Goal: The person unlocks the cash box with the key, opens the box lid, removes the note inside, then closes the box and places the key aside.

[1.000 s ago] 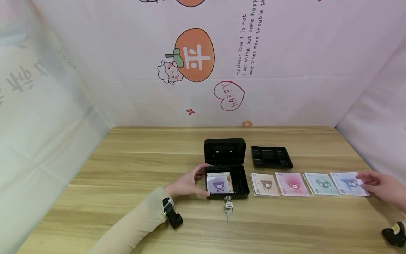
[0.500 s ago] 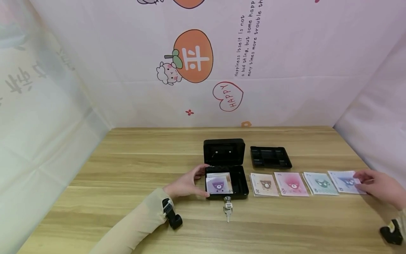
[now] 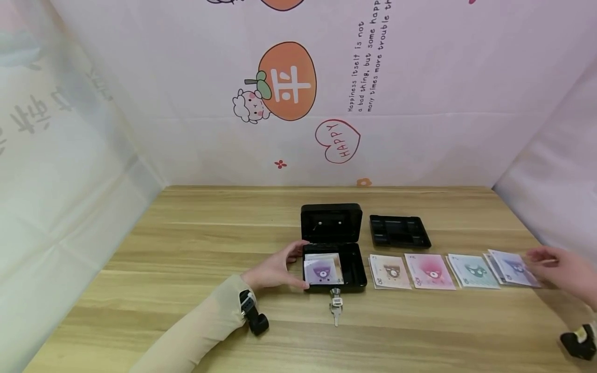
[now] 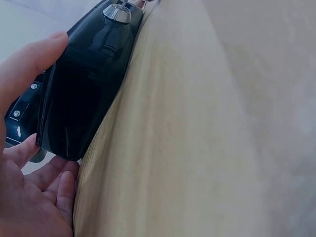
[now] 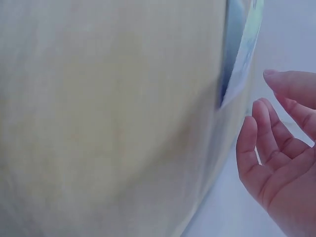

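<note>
My left hand (image 3: 276,268) grips the left side of an open black cash box (image 3: 358,267). In the left wrist view the thumb (image 4: 47,52) lies at one edge of the box wall (image 4: 84,94) and the other fingers curl at the far corner. Purple play banknotes (image 3: 322,272) lie in the box's left part. My right hand (image 3: 562,269) is just right of a blue banknote stack (image 3: 515,268), whose top note sits askew. The right wrist view shows the right hand's relaxed fingers (image 5: 264,126) apart from the notes (image 5: 242,64).
Between box and blue stack lie brown (image 3: 391,272), pink (image 3: 430,272) and green (image 3: 474,271) banknote stacks in a row. A black compartment tray (image 3: 399,231) rests behind them. Keys (image 3: 336,308) hang at the box's front. Cloth walls surround the wooden table (image 3: 224,217).
The right hand has let go of the blue banknotes and drawn slightly right. Those notes moved left, and the top one now lies turned over the others. The left hand stays put.
</note>
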Demonstrator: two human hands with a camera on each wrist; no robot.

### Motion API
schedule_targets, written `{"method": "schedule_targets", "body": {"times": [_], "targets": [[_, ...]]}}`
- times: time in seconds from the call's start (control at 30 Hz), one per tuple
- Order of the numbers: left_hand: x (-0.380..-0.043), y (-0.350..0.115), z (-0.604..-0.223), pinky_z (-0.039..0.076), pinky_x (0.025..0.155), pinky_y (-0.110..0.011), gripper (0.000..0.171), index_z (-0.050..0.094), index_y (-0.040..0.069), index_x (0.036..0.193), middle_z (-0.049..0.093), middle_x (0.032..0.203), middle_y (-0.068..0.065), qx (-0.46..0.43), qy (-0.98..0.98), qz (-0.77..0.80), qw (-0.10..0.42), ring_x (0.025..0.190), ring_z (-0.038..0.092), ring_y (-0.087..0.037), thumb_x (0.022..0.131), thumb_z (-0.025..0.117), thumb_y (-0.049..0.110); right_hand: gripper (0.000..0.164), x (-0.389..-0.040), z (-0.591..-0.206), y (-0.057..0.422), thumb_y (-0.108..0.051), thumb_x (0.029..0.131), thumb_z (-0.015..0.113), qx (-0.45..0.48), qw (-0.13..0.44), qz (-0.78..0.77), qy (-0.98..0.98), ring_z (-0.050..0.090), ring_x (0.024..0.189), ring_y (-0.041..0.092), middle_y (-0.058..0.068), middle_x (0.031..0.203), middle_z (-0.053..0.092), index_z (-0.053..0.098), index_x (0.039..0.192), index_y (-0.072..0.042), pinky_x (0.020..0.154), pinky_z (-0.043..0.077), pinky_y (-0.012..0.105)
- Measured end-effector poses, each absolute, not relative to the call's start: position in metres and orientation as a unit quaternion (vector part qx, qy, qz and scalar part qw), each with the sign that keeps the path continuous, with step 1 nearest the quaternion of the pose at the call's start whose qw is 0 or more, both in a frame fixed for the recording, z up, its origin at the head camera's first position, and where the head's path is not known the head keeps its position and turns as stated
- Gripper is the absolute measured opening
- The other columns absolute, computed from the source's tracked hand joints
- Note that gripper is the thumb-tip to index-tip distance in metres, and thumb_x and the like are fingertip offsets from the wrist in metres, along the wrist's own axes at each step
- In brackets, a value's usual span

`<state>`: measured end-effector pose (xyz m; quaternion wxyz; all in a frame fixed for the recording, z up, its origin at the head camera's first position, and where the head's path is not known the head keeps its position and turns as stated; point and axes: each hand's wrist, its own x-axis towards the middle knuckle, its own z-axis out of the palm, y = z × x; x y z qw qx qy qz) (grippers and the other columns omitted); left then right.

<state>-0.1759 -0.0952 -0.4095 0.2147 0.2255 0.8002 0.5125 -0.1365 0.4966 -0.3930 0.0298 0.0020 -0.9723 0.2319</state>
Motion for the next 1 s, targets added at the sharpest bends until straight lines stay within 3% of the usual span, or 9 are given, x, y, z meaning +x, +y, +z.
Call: {"method": "schedule_targets", "body": {"times": [0.3, 0.4, 0.47, 0.53, 0.67, 0.77, 0.93, 1.0], "targets": [[-0.177, -0.094, -0.409, 0.028, 0.113, -0.047, 0.096, 0.029, 0.024, 0.146, 0.035, 0.148, -0.009, 0.228, 0.804, 0.503, 0.219, 0.133, 0.037, -0.030, 0.068, 0.084, 0.016, 0.045, -0.135, -0.375, 0.471, -0.018, 0.093, 0.059, -0.003, 0.022, 0.264, -0.964, 0.035, 0.070, -0.022, 0.039, 0.107, 0.054, 0.048, 0.115, 0.019, 0.054, 0.037, 0.012], [-0.176, -0.094, -0.409, 0.028, 0.113, -0.048, 0.096, 0.029, 0.023, 0.146, 0.035, 0.148, -0.009, 0.227, 0.805, 0.503, 0.218, 0.133, 0.037, -0.030, 0.068, 0.084, 0.016, 0.044, -0.134, -0.367, 0.460, -0.020, 0.094, 0.059, 0.018, 0.027, 0.280, -0.959, 0.036, 0.074, -0.024, -0.004, 0.098, 0.065, 0.048, 0.118, 0.015, 0.056, 0.038, 0.011], [-0.176, -0.094, -0.409, 0.028, 0.113, -0.048, 0.096, 0.029, 0.022, 0.146, 0.035, 0.148, -0.010, 0.228, 0.803, 0.507, 0.217, 0.133, 0.037, -0.031, 0.068, 0.084, 0.015, 0.041, -0.134, -0.362, 0.451, -0.019, 0.093, 0.060, 0.030, 0.034, 0.296, -0.954, 0.038, 0.076, -0.025, -0.031, 0.094, 0.054, 0.049, 0.118, 0.011, 0.058, 0.037, 0.010], [-0.176, -0.094, -0.409, 0.028, 0.113, -0.048, 0.095, 0.029, 0.021, 0.147, 0.035, 0.148, -0.011, 0.229, 0.801, 0.509, 0.216, 0.133, 0.037, -0.031, 0.069, 0.083, 0.015, 0.037, -0.135, -0.357, 0.442, -0.019, 0.092, 0.061, 0.037, 0.033, 0.314, -0.948, 0.040, 0.078, -0.025, -0.045, 0.093, 0.039, 0.050, 0.118, 0.006, 0.059, 0.037, 0.009], [-0.176, -0.094, -0.410, 0.028, 0.113, -0.047, 0.095, 0.029, 0.021, 0.146, 0.035, 0.148, -0.010, 0.230, 0.801, 0.508, 0.216, 0.133, 0.037, -0.031, 0.069, 0.083, 0.015, 0.023, -0.136, -0.349, 0.423, -0.017, 0.091, 0.063, 0.049, 0.030, 0.348, -0.936, 0.047, 0.080, -0.020, -0.041, 0.093, 0.046, 0.053, 0.111, -0.011, 0.062, 0.039, 0.009], [-0.176, -0.095, -0.411, 0.028, 0.113, -0.046, 0.096, 0.029, 0.023, 0.146, 0.034, 0.149, -0.009, 0.228, 0.804, 0.506, 0.215, 0.133, 0.036, -0.029, 0.069, 0.084, 0.016, 0.022, -0.136, -0.343, 0.410, -0.018, 0.092, 0.062, 0.050, 0.012, 0.366, -0.929, 0.049, 0.082, -0.019, -0.039, 0.093, 0.049, 0.052, 0.111, -0.024, 0.063, 0.043, 0.011], [-0.176, -0.095, -0.411, 0.028, 0.113, -0.046, 0.095, 0.029, 0.022, 0.147, 0.034, 0.149, -0.010, 0.228, 0.804, 0.507, 0.213, 0.133, 0.036, -0.030, 0.069, 0.084, 0.015, 0.027, -0.137, -0.337, 0.391, -0.014, 0.093, 0.059, 0.075, -0.010, 0.412, -0.908, 0.054, 0.085, -0.014, -0.033, 0.096, 0.054, 0.050, 0.110, -0.033, 0.065, 0.049, 0.015], [-0.176, -0.095, -0.411, 0.028, 0.113, -0.047, 0.095, 0.029, 0.022, 0.147, 0.034, 0.148, -0.011, 0.230, 0.803, 0.508, 0.211, 0.133, 0.037, -0.031, 0.069, 0.083, 0.015, 0.027, -0.138, -0.335, 0.383, -0.011, 0.093, 0.058, 0.088, -0.010, 0.425, -0.901, 0.056, 0.086, -0.012, -0.030, 0.097, 0.056, 0.051, 0.111, -0.030, 0.067, 0.051, 0.015]]}}
